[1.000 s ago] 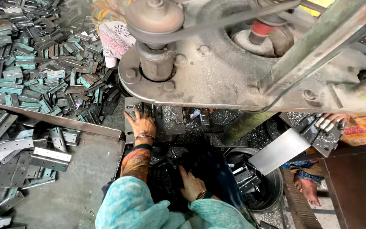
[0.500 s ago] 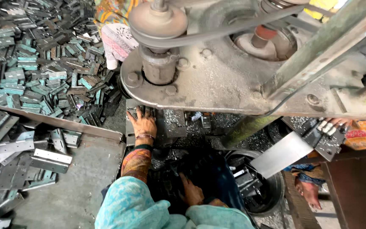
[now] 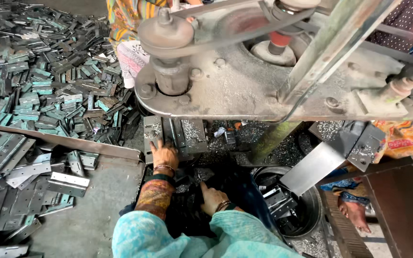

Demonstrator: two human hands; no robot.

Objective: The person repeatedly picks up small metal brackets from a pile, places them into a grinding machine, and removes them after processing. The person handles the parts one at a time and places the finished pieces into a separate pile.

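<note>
Head view: the press machine (image 3: 283, 71) looms over you. Beneath it, your left hand (image 3: 164, 155) lies flat, fingers spread, on the metal plate (image 3: 175, 136), whose long axis points away from you. Your right hand (image 3: 212, 198) curls loosely nearby; grip unclear.

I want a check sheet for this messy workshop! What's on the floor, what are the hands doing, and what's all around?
Surface: grey floor, dusty, with metal shavings under the machine.
Job's things: flat metal plate under the press machine.
Clutter: heap of metal hinges; more hinges lower left; bucket holding metal pieces.
Hands: left hand lies flat on the plate; right hand reaches down into dark parts, grip unclear.
Cables: nothing seen; a belt runs round the pulleys.
Surroundings: another person's bare foot at right.
</note>
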